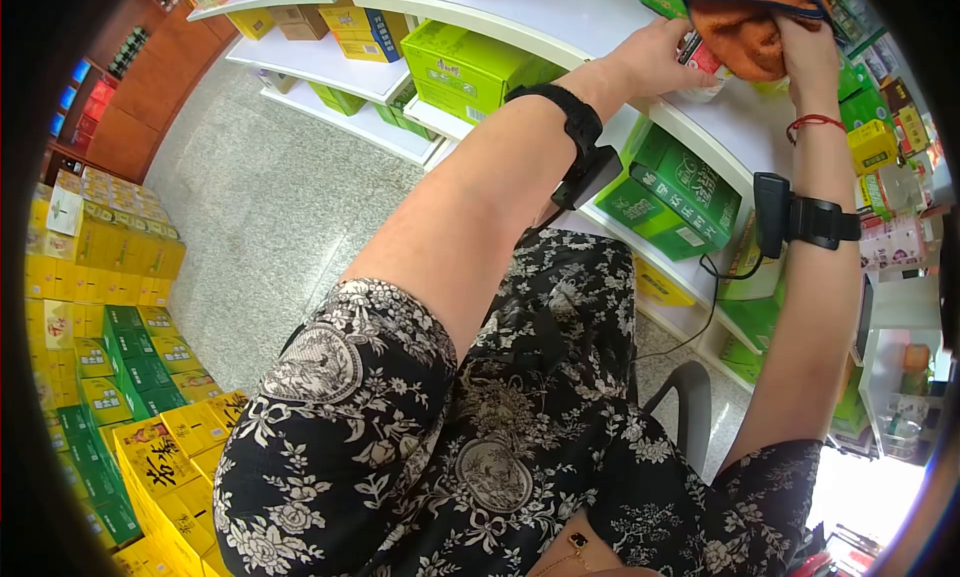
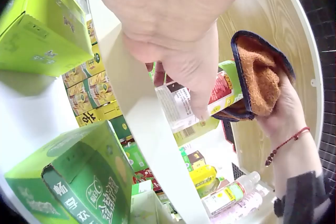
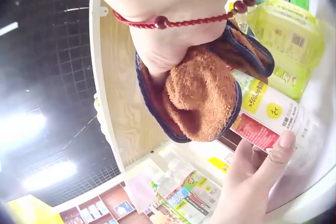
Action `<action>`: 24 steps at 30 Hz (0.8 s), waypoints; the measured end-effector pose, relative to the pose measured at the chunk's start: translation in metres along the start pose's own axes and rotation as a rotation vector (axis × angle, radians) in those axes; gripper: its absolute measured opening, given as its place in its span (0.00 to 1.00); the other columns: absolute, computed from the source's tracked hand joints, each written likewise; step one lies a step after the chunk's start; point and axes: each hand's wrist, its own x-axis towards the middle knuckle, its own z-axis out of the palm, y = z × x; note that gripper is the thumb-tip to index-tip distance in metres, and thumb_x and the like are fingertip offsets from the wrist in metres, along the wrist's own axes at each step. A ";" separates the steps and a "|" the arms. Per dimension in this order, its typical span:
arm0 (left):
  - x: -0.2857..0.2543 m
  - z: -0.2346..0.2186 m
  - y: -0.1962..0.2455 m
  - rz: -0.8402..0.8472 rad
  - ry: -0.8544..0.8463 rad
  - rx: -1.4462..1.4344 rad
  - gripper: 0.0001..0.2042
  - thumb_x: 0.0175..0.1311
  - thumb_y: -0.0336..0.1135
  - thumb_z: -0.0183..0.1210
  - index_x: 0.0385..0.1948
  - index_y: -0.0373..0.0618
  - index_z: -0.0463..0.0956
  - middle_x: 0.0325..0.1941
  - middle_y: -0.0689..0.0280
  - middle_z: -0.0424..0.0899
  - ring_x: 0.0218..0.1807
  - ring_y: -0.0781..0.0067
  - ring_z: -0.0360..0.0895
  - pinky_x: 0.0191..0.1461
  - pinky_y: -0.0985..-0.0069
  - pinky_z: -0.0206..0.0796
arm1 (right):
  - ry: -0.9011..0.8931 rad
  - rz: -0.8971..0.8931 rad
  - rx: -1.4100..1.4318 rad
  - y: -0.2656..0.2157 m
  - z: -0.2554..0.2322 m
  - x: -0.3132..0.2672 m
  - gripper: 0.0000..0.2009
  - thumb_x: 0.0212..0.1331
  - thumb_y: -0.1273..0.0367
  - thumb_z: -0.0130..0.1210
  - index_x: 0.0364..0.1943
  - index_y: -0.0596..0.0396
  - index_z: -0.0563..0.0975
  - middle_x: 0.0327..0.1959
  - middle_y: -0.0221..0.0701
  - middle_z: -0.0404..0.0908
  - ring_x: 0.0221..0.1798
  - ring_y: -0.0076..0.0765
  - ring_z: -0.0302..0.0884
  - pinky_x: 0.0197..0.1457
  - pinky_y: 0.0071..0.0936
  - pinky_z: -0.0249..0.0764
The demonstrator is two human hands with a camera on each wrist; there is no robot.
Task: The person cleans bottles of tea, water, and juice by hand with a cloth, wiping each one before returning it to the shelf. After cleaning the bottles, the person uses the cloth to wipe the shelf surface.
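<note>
My left hand point(image 1: 652, 61) grips a clear plastic bottle point(image 3: 273, 112) with a white, red and green label, thumb and fingers on opposite sides of it. An orange-brown towelling cloth point(image 3: 202, 95) with a dark blue edge is bunched in my right hand point(image 1: 808, 62). The cloth lies over the bottle's upper end, which it hides. In the right wrist view a large yellow-green bottle point(image 3: 291, 37) stands close beside the labelled one. Both hands are over the white shelf point(image 1: 725, 127) at the upper right of the head view.
Green boxes point(image 1: 680, 192) and a lime-green carton point(image 1: 465, 67) fill the shelf level below. Stacked yellow cartons point(image 1: 170, 457) stand on the speckled floor at left. A dark chair arm point(image 1: 690, 402) is near my body. More bottles and packets line the right side.
</note>
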 end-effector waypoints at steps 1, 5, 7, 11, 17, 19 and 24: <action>0.001 0.001 -0.001 0.001 0.000 0.001 0.36 0.43 0.56 0.68 0.55 0.46 0.70 0.47 0.58 0.79 0.50 0.61 0.75 0.54 0.69 0.67 | -0.024 0.017 0.008 0.007 0.002 -0.003 0.18 0.56 0.65 0.60 0.48 0.61 0.76 0.46 0.31 0.80 0.47 0.26 0.76 0.51 0.24 0.71; 0.001 -0.005 -0.001 -0.040 -0.086 -0.060 0.39 0.43 0.55 0.67 0.57 0.44 0.67 0.50 0.52 0.77 0.53 0.55 0.75 0.57 0.68 0.67 | -0.005 -0.014 0.218 0.013 0.021 -0.046 0.17 0.54 0.68 0.59 0.47 0.59 0.77 0.49 0.33 0.80 0.52 0.30 0.76 0.57 0.27 0.69; -0.002 -0.008 0.008 -0.034 -0.126 -0.015 0.37 0.45 0.54 0.66 0.57 0.43 0.67 0.49 0.51 0.78 0.52 0.54 0.76 0.56 0.68 0.67 | -0.064 0.101 0.049 0.027 0.024 -0.077 0.16 0.55 0.68 0.58 0.48 0.58 0.77 0.49 0.33 0.80 0.53 0.30 0.76 0.59 0.27 0.69; -0.001 -0.004 0.008 -0.067 -0.013 -0.014 0.33 0.48 0.48 0.65 0.58 0.47 0.65 0.44 0.56 0.82 0.48 0.58 0.78 0.53 0.69 0.69 | -0.111 0.130 0.041 0.041 0.030 -0.108 0.16 0.55 0.69 0.57 0.48 0.59 0.76 0.50 0.33 0.80 0.53 0.30 0.76 0.58 0.27 0.69; 0.000 -0.002 0.004 -0.008 -0.033 -0.038 0.32 0.49 0.47 0.65 0.58 0.48 0.67 0.47 0.55 0.80 0.50 0.59 0.77 0.54 0.71 0.68 | -0.052 0.209 0.039 -0.004 0.023 -0.081 0.15 0.58 0.70 0.55 0.49 0.58 0.75 0.49 0.31 0.79 0.50 0.27 0.76 0.54 0.25 0.71; -0.001 -0.004 0.004 0.019 -0.056 -0.075 0.32 0.50 0.47 0.65 0.58 0.48 0.67 0.49 0.55 0.79 0.51 0.59 0.76 0.55 0.72 0.67 | -0.049 0.161 -0.082 -0.008 0.013 -0.053 0.14 0.58 0.70 0.55 0.48 0.59 0.76 0.48 0.31 0.79 0.48 0.27 0.76 0.53 0.25 0.71; -0.004 -0.005 0.010 -0.109 -0.065 -0.119 0.32 0.50 0.50 0.65 0.58 0.50 0.69 0.50 0.54 0.77 0.50 0.60 0.75 0.55 0.72 0.66 | 0.030 0.038 0.163 -0.038 0.003 -0.011 0.14 0.57 0.69 0.56 0.46 0.60 0.77 0.45 0.31 0.80 0.46 0.27 0.76 0.51 0.23 0.71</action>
